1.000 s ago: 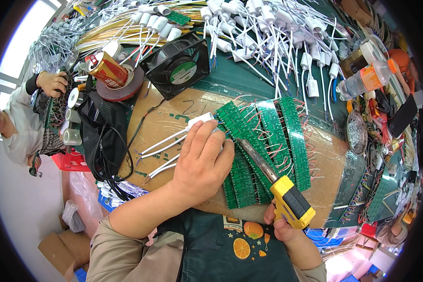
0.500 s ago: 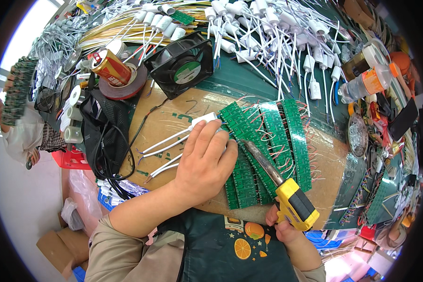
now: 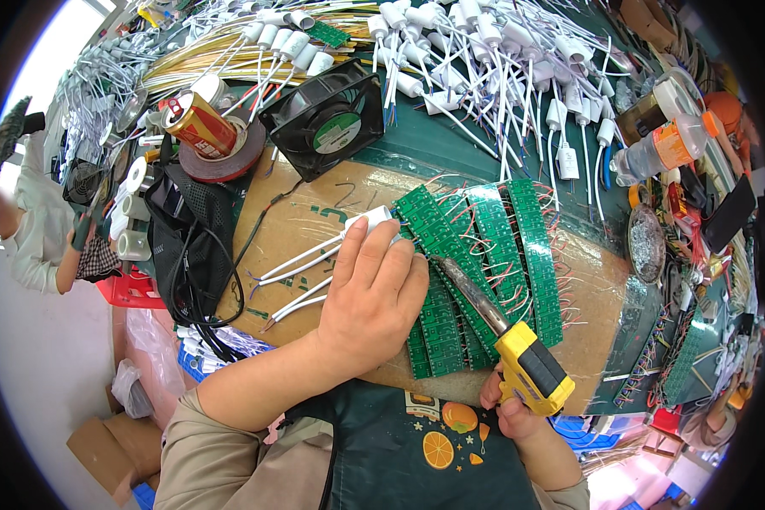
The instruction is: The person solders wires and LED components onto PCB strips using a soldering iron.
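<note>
My right hand [image 3: 515,411] grips the handle of a yellow and black soldering gun [image 3: 531,367]. Its metal shaft slants up and left over the green circuit boards [image 3: 455,255], with the tip beside my left fingertips. These boards lie side by side in long strips, thin red and white wires sticking out of them. My left hand [image 3: 376,293] is closed, fingers curled over a white plastic cap [image 3: 368,219] at the boards' left edge. White cables [image 3: 302,259] run leftward from under that hand. What its fingertips pinch is partly hidden.
A black fan [image 3: 325,119] and a drink can [image 3: 200,125] on a dark round roll stand behind the brown work board [image 3: 272,204]. White capped cables [image 3: 501,68] pile up at the back. At right are a plastic bottle [image 3: 667,151] and a round tin [image 3: 647,245]. Another person [image 3: 38,229] stands far left.
My hands and the soldering gun stay almost in place. At far left, the other person has leaned into view, and the circuit boards hanging there have swung upward, mostly out of sight.
</note>
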`<state>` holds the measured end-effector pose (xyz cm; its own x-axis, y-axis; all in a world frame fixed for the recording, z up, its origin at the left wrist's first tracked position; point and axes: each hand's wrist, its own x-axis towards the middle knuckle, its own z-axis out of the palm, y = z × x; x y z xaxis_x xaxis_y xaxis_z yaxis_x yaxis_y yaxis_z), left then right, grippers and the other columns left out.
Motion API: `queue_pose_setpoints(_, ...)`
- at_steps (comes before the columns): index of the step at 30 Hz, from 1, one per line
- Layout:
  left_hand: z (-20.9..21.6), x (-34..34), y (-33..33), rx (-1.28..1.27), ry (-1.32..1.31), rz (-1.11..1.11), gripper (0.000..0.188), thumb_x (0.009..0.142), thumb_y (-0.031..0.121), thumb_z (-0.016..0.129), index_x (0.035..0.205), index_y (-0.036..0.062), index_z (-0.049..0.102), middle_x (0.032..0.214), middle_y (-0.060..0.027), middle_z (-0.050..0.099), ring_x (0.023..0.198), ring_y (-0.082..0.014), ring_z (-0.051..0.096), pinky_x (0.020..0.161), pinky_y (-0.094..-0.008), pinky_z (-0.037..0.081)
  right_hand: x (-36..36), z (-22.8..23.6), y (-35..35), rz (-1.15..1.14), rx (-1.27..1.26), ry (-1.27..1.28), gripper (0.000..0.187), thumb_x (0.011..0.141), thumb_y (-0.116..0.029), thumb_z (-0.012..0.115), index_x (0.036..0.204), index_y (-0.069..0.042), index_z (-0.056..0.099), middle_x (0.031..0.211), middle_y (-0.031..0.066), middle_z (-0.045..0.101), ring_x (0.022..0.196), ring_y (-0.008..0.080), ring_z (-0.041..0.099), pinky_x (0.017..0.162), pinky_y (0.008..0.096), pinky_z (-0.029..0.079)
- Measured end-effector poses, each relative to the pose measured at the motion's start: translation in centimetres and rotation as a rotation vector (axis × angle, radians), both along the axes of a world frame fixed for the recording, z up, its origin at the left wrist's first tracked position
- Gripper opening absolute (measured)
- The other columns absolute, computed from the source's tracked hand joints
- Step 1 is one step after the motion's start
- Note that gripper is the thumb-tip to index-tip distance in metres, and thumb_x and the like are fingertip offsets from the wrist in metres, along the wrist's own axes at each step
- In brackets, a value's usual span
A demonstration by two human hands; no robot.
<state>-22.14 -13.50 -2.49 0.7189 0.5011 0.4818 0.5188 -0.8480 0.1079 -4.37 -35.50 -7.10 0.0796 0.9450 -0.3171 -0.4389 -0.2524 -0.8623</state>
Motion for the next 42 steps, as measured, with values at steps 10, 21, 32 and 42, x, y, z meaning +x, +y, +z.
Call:
queue_pose_setpoints(10, 0.1, 0.4, -0.2, 0.0, 0.022, 0.027, 0.026, 0.066, 0.009, 0.067, 0.092, 0.0018, 0.065, 0.099, -0.0122, 0.055, 0.107, -0.0326, 0.054, 0.101, -0.0535, 0.036, -0.5, 0.5, 1.2, -0.049, 0.15, -0.128, 0.033, 0.087, -0.035, 0.066, 0.078, -0.005, 0.055, 0.066, 0.0021, 0.05, 0.058, 0.0131, 0.048, 0.049, 0.0281, 0.037)
queue_pose_setpoints(21, 0.1, 0.6, -0.4, 0.012, 0.018, 0.045, 0.026, 0.066, 0.009, 0.067, 0.091, 0.0019, 0.065, 0.097, -0.0114, 0.055, 0.107, -0.0315, 0.054, 0.102, -0.0547, 0.035, -0.9, 0.7, 0.8, -0.163, 0.144, 0.035, 0.039, 0.082, -0.036, 0.072, 0.095, -0.003, 0.056, 0.074, 0.0053, 0.054, 0.066, 0.015, 0.052, 0.056, 0.0288, 0.042)
queue_pose_setpoints(32, 0.1, 0.7, -0.5, 0.011, 0.008, 0.054, 0.024, 0.066, 0.009, 0.068, 0.09, 0.0026, 0.066, 0.096, -0.0102, 0.055, 0.108, -0.0312, 0.054, 0.102, -0.0558, 0.034, -0.7, 0.6, 0.9, -0.142, 0.191, 0.05, 0.045, 0.082, -0.035, 0.072, 0.106, -0.002, 0.053, 0.076, 0.0058, 0.054, 0.067, 0.0154, 0.052, 0.057, 0.0285, 0.043)
queue_pose_setpoints(42, 0.7, -0.4, -0.5, 0.042, -0.049, 0.041, 0.037, 0.067, 0.01, 0.071, 0.103, 0.006, 0.062, 0.099, -0.0096, 0.056, 0.103, -0.0309, 0.055, 0.094, -0.0515, 0.039, -0.5, 0.5, 0.6, -0.164, 0.199, 0.082, 0.048, 0.083, -0.034, 0.072, 0.113, -0.003, 0.052, 0.08, 0.0053, 0.054, 0.07, 0.0155, 0.052, 0.06, 0.0294, 0.044)
